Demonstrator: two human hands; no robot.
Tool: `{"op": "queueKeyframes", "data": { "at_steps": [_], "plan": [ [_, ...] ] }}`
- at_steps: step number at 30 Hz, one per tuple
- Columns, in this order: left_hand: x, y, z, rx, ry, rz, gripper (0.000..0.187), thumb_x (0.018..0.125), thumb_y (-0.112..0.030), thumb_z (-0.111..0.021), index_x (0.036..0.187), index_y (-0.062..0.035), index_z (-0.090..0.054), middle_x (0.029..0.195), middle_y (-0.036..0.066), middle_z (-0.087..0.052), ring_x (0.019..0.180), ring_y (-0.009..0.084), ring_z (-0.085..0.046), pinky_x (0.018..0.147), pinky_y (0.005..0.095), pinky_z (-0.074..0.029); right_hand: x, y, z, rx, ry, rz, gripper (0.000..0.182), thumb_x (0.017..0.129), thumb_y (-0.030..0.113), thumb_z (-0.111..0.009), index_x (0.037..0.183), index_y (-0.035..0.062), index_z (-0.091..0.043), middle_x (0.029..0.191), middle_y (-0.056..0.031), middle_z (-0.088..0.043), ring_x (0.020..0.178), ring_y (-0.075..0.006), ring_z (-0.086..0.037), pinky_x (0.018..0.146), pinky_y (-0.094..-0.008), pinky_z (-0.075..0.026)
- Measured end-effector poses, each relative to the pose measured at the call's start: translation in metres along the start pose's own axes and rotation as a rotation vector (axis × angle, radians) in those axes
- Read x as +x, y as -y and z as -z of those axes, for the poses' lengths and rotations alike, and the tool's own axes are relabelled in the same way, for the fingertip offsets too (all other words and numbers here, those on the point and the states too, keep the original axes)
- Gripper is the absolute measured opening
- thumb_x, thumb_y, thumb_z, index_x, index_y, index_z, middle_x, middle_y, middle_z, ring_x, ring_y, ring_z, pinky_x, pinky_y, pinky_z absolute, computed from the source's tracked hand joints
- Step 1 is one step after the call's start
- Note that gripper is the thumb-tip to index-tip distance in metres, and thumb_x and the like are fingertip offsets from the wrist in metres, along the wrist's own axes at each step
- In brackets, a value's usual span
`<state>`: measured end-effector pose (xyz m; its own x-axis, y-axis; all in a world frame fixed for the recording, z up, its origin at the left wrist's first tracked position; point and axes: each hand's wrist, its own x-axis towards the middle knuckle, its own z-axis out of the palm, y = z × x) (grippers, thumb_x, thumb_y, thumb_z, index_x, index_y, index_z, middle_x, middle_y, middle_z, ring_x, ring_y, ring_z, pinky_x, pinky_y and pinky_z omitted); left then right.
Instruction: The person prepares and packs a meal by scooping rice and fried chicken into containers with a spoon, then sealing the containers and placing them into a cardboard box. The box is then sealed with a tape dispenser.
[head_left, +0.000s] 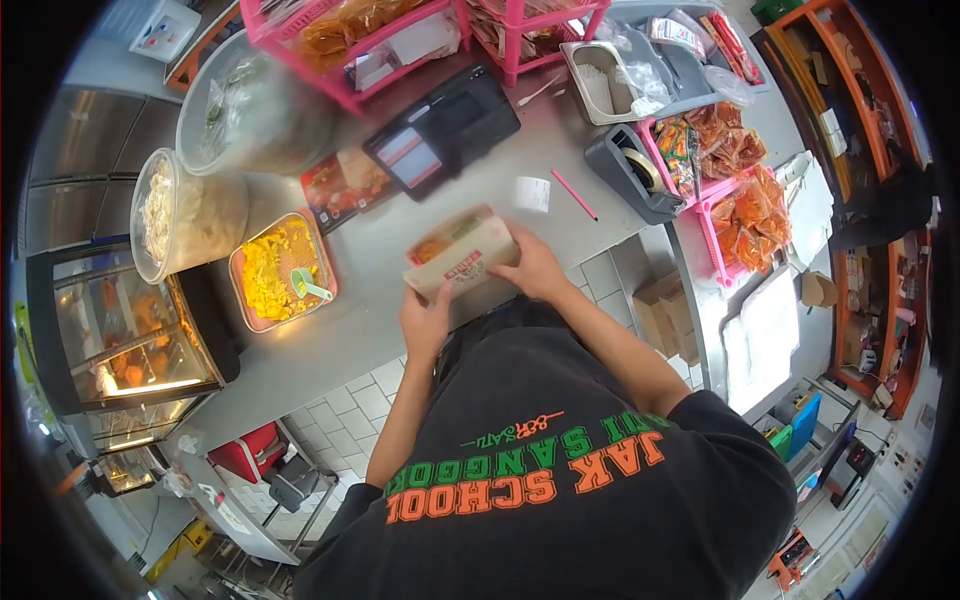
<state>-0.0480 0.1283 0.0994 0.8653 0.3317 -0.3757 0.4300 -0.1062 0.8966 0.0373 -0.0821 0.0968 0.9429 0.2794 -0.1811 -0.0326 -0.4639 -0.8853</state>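
A printed paper food box (463,266) is held just above the steel counter in front of my body. Orange and green food shows through its open top. My left hand (426,320) grips the near left corner, thumb up against the printed side. At the right end, my right hand (535,264) has its thumb on the same side and its fingers behind. Beyond the box lie a white paper label (532,194) and a pink pen (575,195). The undersides of the box and the fingers beneath it are hidden.
On the left stand a tray of yellow food (268,272) with a green scoop, a clear tub (190,215) and a lit glass warmer (135,330). A black device (445,125), a tape dispenser (632,175) and pink baskets (735,235) of packets sit around the counter.
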Motion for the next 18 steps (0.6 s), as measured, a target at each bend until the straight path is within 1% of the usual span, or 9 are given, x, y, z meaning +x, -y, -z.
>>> {"op": "queueKeyframes", "data": {
  "at_steps": [2, 4, 6, 8, 10, 13, 15, 16, 18],
  "plan": [
    [0.003, -0.025, -0.003, 0.139, -0.024, 0.025, 0.055, 0.090, -0.029, -0.069, 0.124, 0.0099, -0.051, 0.133, 0.028, -0.051, 0.121, 0.0305, -0.054, 0.100, 0.0375, -0.043, 0.009, 0.002, 0.005, -0.021, 0.127, 0.016, 0.074, 0.082, 0.026, -0.072, 0.145, 0.0076, -0.038, 0.129, -0.0251, -0.052, 0.121, -0.0405, -0.051, 0.105, -0.0419, -0.040],
    [0.006, -0.028, -0.005, 0.265, -0.043, 0.039, 0.053, 0.093, -0.034, -0.065, 0.120, 0.0105, -0.055, 0.127, 0.030, -0.054, 0.116, 0.0337, -0.057, 0.097, 0.0391, -0.044, 0.020, -0.013, -0.006, -0.025, 0.127, 0.013, 0.067, 0.088, 0.031, -0.065, 0.145, 0.0066, -0.038, 0.128, -0.0267, -0.050, 0.120, -0.0419, -0.049, 0.105, -0.0432, -0.039],
    [0.020, -0.009, -0.005, 0.657, -0.063, 0.026, 0.052, 0.098, -0.036, -0.054, 0.116, 0.0125, -0.056, 0.111, 0.032, -0.058, 0.104, 0.0408, -0.058, 0.094, 0.0445, -0.043, 0.035, -0.032, -0.014, -0.046, 0.119, 0.030, 0.062, 0.094, 0.035, -0.057, 0.145, 0.0057, -0.038, 0.127, -0.0282, -0.048, 0.120, -0.0432, -0.048, 0.106, -0.0445, -0.038],
    [0.040, 0.012, -0.005, 0.715, -0.029, 0.049, 0.051, 0.099, -0.035, -0.051, 0.116, 0.0130, -0.056, 0.109, 0.031, -0.057, 0.101, 0.0425, -0.056, 0.093, 0.0466, -0.043, 0.042, -0.037, -0.022, -0.106, 0.140, -0.036, 0.051, 0.103, 0.034, -0.040, 0.144, 0.0035, -0.038, 0.131, -0.0291, -0.047, 0.120, -0.0446, -0.045, 0.107, -0.0451, -0.034],
    [0.046, 0.023, -0.002, 0.779, 0.006, 0.098, 0.049, 0.101, -0.033, -0.047, 0.116, 0.0134, -0.056, 0.107, 0.030, -0.056, 0.098, 0.0442, -0.055, 0.093, 0.0486, -0.042, 0.044, -0.027, -0.019, -0.106, 0.180, -0.149, 0.051, 0.101, 0.031, -0.044, 0.143, 0.0018, -0.039, 0.130, -0.0282, -0.047, 0.121, -0.0427, -0.044, 0.107, -0.0468, -0.034],
    [0.051, 0.014, 0.000, 0.832, 0.129, 0.244, 0.049, 0.099, -0.028, -0.049, 0.127, 0.0120, -0.049, 0.118, 0.030, -0.051, 0.107, 0.0428, -0.052, 0.095, 0.0499, -0.039, 0.057, -0.016, -0.025, -0.440, 0.095, 0.035, 0.056, 0.096, 0.031, -0.051, 0.143, 0.0010, -0.040, 0.129, -0.0249, -0.046, 0.125, -0.0386, -0.043, 0.101, -0.0496, -0.038],
    [0.039, -0.005, -0.016, 0.800, -0.219, -0.244, 0.065, 0.095, -0.029, -0.056, 0.142, 0.0097, -0.032, 0.135, 0.030, -0.042, 0.122, 0.0446, -0.044, 0.104, 0.0493, -0.034, 0.069, -0.011, -0.032, -0.559, -0.065, 0.508, 0.057, 0.088, 0.029, -0.057, 0.137, 0.0010, -0.046, 0.126, -0.0193, -0.049, 0.125, -0.0331, -0.044, 0.098, -0.0509, -0.038],
    [0.042, -0.001, -0.016, 0.812, -0.212, -0.248, 0.065, 0.095, -0.029, -0.056, 0.142, 0.0097, -0.032, 0.135, 0.030, -0.042, 0.122, 0.0446, -0.044, 0.104, 0.0493, -0.034, 0.070, -0.009, -0.038, -0.549, -0.073, 0.500, 0.057, 0.088, 0.029, -0.057, 0.137, 0.0010, -0.046, 0.126, -0.0193, -0.049, 0.125, -0.0331, -0.044, 0.098, -0.0509, -0.038],
    [0.049, 0.005, -0.019, 0.780, -0.126, -0.491, 0.097, 0.085, -0.040, -0.069, 0.150, 0.0069, -0.015, 0.148, 0.030, -0.030, 0.136, 0.0461, -0.029, 0.111, 0.0539, -0.025, 0.072, -0.005, -0.043, -0.508, -0.054, 0.541, 0.054, 0.084, 0.032, -0.058, 0.129, 0.0024, -0.053, 0.120, -0.0146, -0.053, 0.120, -0.0305, -0.046, 0.100, -0.0527, -0.035]
  ]
}}
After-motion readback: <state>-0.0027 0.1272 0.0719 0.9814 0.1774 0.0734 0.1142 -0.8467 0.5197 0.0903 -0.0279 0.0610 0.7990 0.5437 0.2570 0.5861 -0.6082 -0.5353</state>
